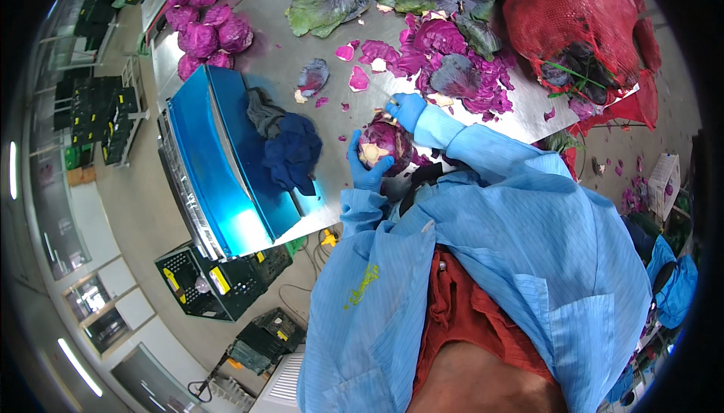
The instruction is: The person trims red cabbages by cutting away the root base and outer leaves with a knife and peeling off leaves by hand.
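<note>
A red cabbage (pixel 396 144) rests just in front of my body with its pale cut stem facing me. My gloved left hand (pixel 366 167) holds it from the left, thumb below the stem and fingers along the far side. Above the cabbage, my gloved right hand (pixel 408 110) is closed on what looks like a small knife (pixel 389 96); its thin blade points up and left and is hard to make out against the metal table (pixel 271 3). Purple trimmed leaves (pixel 438 45) lie heaped beyond my right hand, with loose scraps nearby.
Peeled red cabbages (pixel 201 40) are stacked at the far left. A blue metal-cased device (pixel 195 147) stands at the table's left edge, beside dark blue cloth (pixel 293 147). Green outer leaves (pixel 334 6) lie at the back. A red mesh sack (pixel 571 11) sits at right; black crates (pixel 198 283) stand below.
</note>
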Action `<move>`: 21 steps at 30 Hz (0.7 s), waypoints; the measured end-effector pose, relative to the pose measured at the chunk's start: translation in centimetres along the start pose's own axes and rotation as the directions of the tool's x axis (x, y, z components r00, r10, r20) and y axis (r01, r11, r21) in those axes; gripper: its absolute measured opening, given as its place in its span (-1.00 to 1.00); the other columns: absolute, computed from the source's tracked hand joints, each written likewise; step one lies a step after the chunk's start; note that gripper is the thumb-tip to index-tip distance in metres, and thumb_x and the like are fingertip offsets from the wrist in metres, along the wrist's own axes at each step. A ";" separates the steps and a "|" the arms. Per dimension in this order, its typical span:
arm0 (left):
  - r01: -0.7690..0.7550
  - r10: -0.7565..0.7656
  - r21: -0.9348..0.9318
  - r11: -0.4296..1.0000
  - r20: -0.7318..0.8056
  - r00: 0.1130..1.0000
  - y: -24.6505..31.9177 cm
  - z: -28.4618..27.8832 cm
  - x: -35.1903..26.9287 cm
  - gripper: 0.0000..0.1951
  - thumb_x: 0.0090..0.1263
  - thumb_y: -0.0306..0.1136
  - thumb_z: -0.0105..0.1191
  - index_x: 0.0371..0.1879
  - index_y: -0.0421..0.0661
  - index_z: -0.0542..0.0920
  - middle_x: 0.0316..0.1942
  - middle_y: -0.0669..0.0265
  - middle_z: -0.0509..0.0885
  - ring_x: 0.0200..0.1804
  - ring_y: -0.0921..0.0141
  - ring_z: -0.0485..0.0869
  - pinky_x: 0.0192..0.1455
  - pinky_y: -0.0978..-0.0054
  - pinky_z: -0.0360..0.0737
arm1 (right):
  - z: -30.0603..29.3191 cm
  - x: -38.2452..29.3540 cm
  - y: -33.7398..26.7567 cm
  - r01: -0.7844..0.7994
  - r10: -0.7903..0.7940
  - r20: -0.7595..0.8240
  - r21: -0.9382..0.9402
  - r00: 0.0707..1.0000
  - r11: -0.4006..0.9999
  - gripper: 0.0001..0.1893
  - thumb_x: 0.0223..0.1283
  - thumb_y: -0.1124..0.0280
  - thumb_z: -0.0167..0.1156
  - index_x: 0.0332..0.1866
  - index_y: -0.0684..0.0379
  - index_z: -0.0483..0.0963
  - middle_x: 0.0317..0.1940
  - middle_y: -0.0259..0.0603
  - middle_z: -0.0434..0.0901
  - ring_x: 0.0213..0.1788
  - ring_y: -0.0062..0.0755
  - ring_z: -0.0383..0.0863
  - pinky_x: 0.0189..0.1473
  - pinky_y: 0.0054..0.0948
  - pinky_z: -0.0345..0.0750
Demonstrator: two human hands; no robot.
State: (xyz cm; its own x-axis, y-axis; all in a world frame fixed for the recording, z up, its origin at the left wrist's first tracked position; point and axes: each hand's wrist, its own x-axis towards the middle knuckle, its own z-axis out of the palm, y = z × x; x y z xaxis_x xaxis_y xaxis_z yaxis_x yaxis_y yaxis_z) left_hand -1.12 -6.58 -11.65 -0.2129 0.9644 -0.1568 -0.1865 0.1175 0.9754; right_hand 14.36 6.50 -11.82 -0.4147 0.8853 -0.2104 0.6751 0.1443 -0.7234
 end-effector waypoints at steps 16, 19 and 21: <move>0.243 -0.184 -0.542 0.805 0.161 0.970 0.3 -0.3 -0.1 -0.33 0.07 -0.41 0.15 0.23 -0.11 0.22 0.14 0.13 0.40 0.18 0.14 0.43 0.23 0.14 0.40 | -6.1 -6.1 0.5 -0.084 0.140 -0.095 0.448 0.986 0.890 -0.49 0.13 0.08 0.18 0.07 0.24 0.38 -0.15 -0.06 0.59 -0.13 -0.32 0.58 -0.05 -0.41 0.48; 0.289 -0.217 -0.604 0.743 0.191 0.957 0.2 0.2 0.3 -0.23 -0.01 -0.56 0.14 0.30 -0.11 0.17 0.19 0.16 0.35 0.22 0.17 0.37 0.27 0.18 0.35 | -5.1 -7.2 -1.4 -0.249 0.250 0.054 0.430 0.967 0.868 -0.45 0.13 0.15 0.22 0.16 0.25 0.33 -0.24 -0.17 0.57 -0.32 -0.49 0.53 -0.26 -0.52 0.46; 0.260 -0.188 -0.598 0.758 0.182 0.965 0.1 0.9 0.5 -0.21 -0.04 -0.57 0.16 0.30 -0.10 0.17 0.19 0.16 0.36 0.22 0.18 0.37 0.27 0.20 0.35 | -5.4 -7.9 -3.5 -0.466 0.429 0.202 0.536 0.880 0.704 -0.35 0.05 0.07 0.28 0.19 0.23 0.29 -0.59 -0.29 0.46 -0.80 -0.62 0.32 -0.76 -0.59 0.28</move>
State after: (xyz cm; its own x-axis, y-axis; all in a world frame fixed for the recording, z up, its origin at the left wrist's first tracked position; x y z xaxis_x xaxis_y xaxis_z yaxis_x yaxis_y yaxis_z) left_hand -0.43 -5.90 -11.47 0.0042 0.9519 -0.3063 -0.7706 0.1983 0.6056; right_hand 18.53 1.42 -4.09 -0.1984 0.7523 -0.6283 0.3412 -0.5479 -0.7638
